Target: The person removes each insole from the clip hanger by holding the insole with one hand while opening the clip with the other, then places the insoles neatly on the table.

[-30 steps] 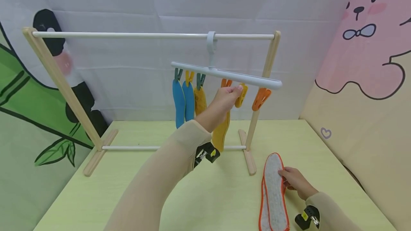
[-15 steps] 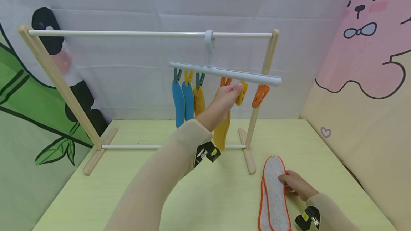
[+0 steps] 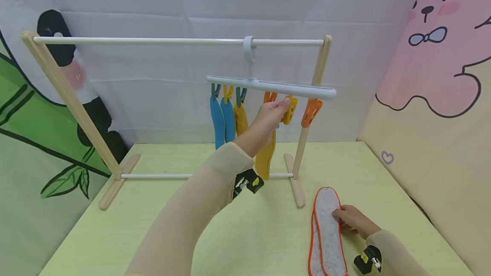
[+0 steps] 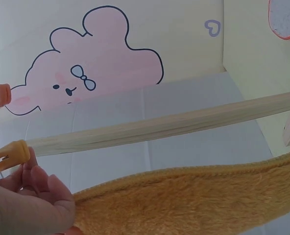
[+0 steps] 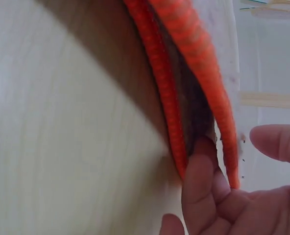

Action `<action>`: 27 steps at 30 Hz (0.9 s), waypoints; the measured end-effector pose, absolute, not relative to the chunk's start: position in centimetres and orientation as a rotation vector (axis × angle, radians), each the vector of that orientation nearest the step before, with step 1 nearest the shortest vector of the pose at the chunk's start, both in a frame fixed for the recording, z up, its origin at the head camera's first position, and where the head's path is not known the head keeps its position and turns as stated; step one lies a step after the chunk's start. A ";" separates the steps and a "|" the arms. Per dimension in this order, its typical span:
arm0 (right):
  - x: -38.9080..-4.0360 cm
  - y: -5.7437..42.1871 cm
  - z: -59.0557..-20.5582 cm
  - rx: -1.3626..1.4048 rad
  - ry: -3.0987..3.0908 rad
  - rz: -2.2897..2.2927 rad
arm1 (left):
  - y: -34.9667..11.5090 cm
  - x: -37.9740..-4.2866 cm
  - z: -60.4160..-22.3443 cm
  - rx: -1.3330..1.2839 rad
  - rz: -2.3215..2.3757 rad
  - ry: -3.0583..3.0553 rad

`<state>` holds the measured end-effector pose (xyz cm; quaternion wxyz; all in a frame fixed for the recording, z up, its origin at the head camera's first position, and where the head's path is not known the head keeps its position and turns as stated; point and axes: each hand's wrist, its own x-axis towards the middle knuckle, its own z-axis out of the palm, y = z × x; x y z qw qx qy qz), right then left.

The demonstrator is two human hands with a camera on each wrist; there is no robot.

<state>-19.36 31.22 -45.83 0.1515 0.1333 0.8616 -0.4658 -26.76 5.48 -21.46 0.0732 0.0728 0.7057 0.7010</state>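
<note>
In the head view my left hand [image 3: 268,118] pinches a yellow clothespin [image 3: 290,110] under a pale hanger [image 3: 268,86]. The left wrist view shows that clothespin [image 4: 10,155] at the fingertips, with a fuzzy yellow insole [image 4: 184,196] below. On the table, my right hand [image 3: 354,220] holds the upper of two grey insoles [image 3: 327,229] with orange trim, thumb above its edge. From the right wrist camera, fingers [image 5: 201,191] sit between the two insoles and the thumb stands a little off the upper face. How firmly it grips is hard to see.
The hanger hooks over the white bar [image 3: 153,41] of a wooden rack. Blue insoles [image 3: 217,118] and yellow insoles [image 3: 265,156] hang from clothespins. An orange clothespin [image 3: 311,113] is at the hanger's right end, before the rack's right post [image 3: 322,63].
The hanger has levelled a little and the blue insoles have shifted slightly right. The grey insoles have slid slightly lower in view, the right hand with them. My left hand keeps its place.
</note>
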 end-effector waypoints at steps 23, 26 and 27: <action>-20.0 31.0 -45.9 0.261 2.634 -1.258 | 4.7 -26.9 -21.3 0.225 2.059 2.109; -20.1 31.0 -46.0 0.253 2.650 -1.232 | 4.7 -27.0 -21.3 0.237 2.053 2.109; -20.1 31.0 -46.0 0.255 2.651 -1.232 | 4.6 -27.0 -21.3 0.239 2.049 2.110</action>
